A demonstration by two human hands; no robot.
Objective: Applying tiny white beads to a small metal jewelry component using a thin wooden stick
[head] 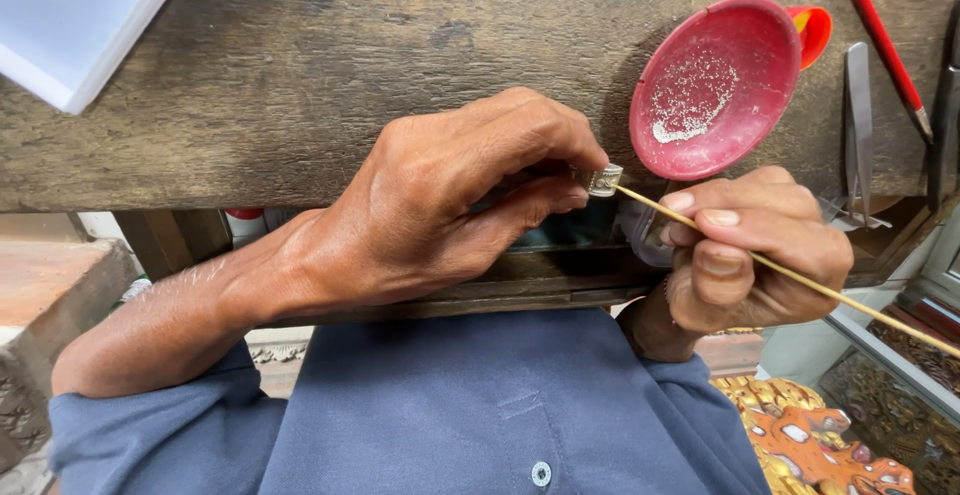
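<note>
My left hand (450, 205) pinches a small silver metal piece (604, 180) between thumb and fingertips, just in front of the wooden bench edge. My right hand (750, 250) holds a thin wooden stick (800, 277) like a pen; its tip touches the metal piece. A tilted red plastic dish (715, 90) with pale fine grains stuck inside sits on the bench just above both hands.
The dark worn wooden bench (300, 75) fills the top. A white board (70, 15) lies at the top left. Metal tweezers (858, 120) and a red pencil (885, 45) lie at the right. A gold and orange carved object (810, 435) sits below right.
</note>
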